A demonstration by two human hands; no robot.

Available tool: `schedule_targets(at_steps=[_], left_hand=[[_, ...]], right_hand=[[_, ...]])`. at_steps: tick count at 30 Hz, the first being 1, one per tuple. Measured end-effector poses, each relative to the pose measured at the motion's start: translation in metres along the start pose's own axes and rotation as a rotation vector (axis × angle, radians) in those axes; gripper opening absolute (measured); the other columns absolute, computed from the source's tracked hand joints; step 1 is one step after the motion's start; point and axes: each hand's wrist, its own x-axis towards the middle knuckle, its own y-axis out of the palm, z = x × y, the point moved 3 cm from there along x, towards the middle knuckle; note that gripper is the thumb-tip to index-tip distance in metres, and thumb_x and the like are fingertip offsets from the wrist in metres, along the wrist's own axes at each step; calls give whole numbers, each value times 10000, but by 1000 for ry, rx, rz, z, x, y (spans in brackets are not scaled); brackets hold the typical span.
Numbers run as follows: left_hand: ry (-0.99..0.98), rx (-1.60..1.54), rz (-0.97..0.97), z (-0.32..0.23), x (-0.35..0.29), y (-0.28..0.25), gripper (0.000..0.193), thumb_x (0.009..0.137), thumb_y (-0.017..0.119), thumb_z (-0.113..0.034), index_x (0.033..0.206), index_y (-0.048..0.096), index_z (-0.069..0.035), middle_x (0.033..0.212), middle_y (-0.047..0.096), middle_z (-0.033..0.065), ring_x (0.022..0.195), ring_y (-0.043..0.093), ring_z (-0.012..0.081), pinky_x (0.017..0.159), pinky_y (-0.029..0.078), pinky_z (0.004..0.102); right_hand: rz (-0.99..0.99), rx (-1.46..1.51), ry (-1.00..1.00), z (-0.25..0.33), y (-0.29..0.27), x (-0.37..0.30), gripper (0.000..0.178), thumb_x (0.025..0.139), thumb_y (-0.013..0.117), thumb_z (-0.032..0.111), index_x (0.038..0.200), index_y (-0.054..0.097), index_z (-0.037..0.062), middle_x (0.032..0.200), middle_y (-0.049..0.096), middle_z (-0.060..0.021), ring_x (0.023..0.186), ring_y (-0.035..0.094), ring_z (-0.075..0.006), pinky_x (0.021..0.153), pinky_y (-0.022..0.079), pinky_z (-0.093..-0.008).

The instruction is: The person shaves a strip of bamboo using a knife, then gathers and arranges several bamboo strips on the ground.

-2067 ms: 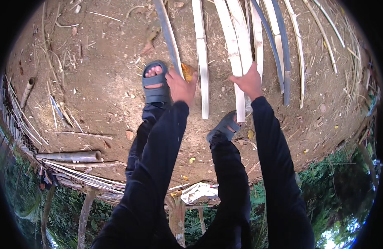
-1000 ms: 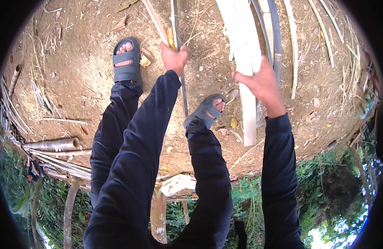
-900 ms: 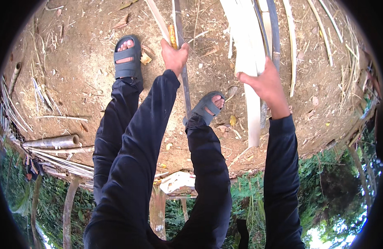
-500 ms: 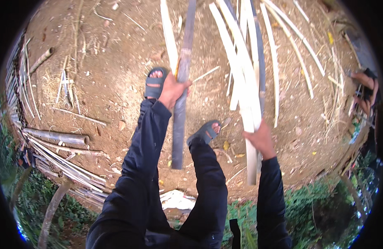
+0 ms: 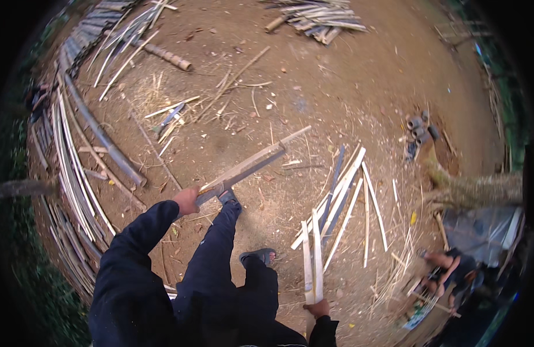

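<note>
My left hand (image 5: 187,200) is closed around the near end of split bamboo slats (image 5: 247,168), one dark-faced and one paler. They slant away to the far right, above my left sandal (image 5: 228,196). Low in the picture, my right hand (image 5: 319,309) grips the near ends of two pale bamboo strips (image 5: 318,254), which point away from me. Just beyond their far ends, more split strips (image 5: 345,184) lie fanned on the dirt, some pale and some dark. The fingers of both hands are partly hidden.
Bamboo poles (image 5: 108,136) and long strips (image 5: 76,168) line the left side. A knife-like tool (image 5: 173,117) lies among shavings ahead. Another strip pile (image 5: 322,20) is at the far side. A person (image 5: 452,272) sits at the right, below a tree trunk (image 5: 481,189).
The view has turned and takes in more ground. The slats in my left hand have swung from pointing ahead to slanting right. My right hand is lower in the picture, still holding pale strips.
</note>
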Motion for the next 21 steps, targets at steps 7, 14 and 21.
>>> schedule_targets(at_steps=[7, 14, 21], left_hand=[[-154, -192, 25, 76, -181, -58, 756, 681, 809, -234, 1278, 405, -6, 955, 646, 266, 923, 636, 443, 797, 511, 502], [-361, -409, -263, 113, -232, -50, 711, 701, 800, -212, 1257, 412, 4, 883, 636, 264, 865, 630, 451, 759, 508, 519], [-664, -627, -421, 136, -189, -93, 600, 673, 819, -167, 1143, 486, 5, 914, 653, 284, 902, 634, 470, 786, 507, 527]], right_hand=[[186, -92, 88, 105, -76, -65, 626, 547, 901, 431, 944, 731, -22, 950, 737, -174, 892, 715, -273, 745, 557, -382], [24, -146, -100, 284, -213, -2, 635, 581, 867, 421, 952, 710, -69, 953, 730, -197, 921, 709, -281, 767, 550, -377], [-3, -376, -306, 446, -249, 71, 647, 615, 833, 412, 961, 689, -116, 957, 723, -219, 951, 703, -288, 789, 542, -372]])
